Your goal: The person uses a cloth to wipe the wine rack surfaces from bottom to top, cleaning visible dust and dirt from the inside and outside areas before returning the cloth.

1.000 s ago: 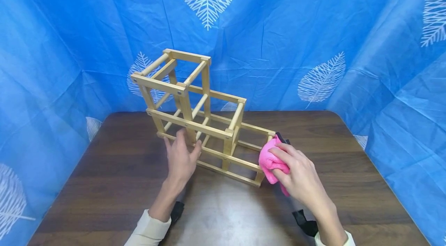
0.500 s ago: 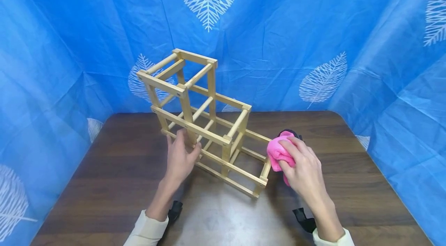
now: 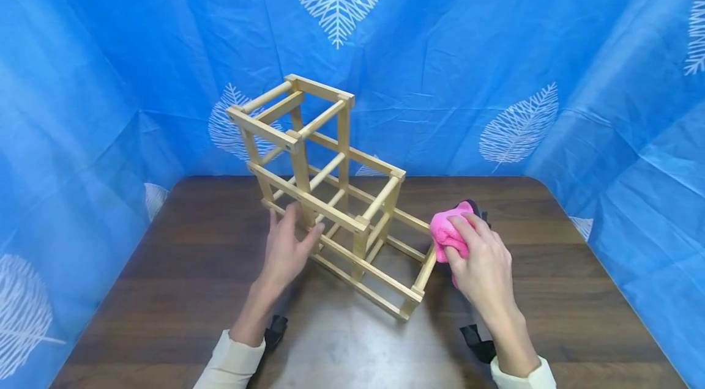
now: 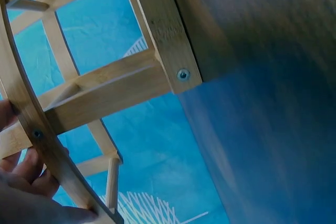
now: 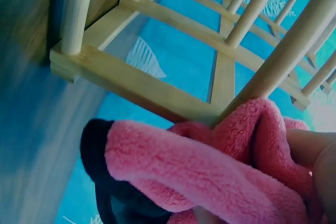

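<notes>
The left hand [image 3: 286, 248] reaches forward, fingertips partly hidden, gripping a stepped pale-wood rack [image 3: 335, 214], while the right hand [image 3: 486, 262] pinches a fluffy pink cloth [image 3: 448, 233] hiding one rack corner.

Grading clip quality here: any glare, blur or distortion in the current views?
Head: glare on the tabletop near the front; left wrist: right side dim and smeared, a wooden rack bar looks bowed, likely lens distortion; right wrist: left side dim and soft, pink cloth pile clear.

Pink cloth [image 3: 448, 233] against wooden rack [image 3: 335, 211]
</notes>
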A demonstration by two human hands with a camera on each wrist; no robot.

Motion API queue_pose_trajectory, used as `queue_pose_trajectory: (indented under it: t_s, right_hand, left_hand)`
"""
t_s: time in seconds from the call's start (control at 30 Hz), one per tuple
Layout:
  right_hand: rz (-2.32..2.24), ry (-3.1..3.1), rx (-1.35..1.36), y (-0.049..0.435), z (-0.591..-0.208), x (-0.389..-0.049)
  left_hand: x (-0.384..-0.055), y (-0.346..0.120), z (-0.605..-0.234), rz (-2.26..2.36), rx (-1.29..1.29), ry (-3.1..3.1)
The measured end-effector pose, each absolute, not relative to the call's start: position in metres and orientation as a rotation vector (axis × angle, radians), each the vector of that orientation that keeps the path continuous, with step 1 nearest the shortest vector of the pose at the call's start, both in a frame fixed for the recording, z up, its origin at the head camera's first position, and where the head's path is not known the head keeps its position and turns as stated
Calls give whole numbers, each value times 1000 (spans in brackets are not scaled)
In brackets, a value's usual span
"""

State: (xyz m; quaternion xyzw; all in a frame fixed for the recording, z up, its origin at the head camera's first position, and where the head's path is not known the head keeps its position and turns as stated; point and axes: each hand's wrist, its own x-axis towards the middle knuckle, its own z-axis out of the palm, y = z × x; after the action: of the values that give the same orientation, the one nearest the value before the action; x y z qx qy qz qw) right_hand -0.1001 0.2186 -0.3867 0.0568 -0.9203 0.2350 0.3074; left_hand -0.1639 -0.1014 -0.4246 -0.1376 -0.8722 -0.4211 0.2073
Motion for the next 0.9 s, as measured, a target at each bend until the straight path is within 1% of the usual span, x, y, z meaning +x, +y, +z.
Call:
queue_pose_trajectory:
  t_s: [0.3, 0.9]
  right_hand:
    - [582, -2486, 210, 214, -384, -91]
    - [492, -2528, 443, 196, -370, -54]
  left_hand:
    - [-163, -109, -418, -1134, -465, -2586]
    - [-163, -108, -415, -1123, -444, -2631]
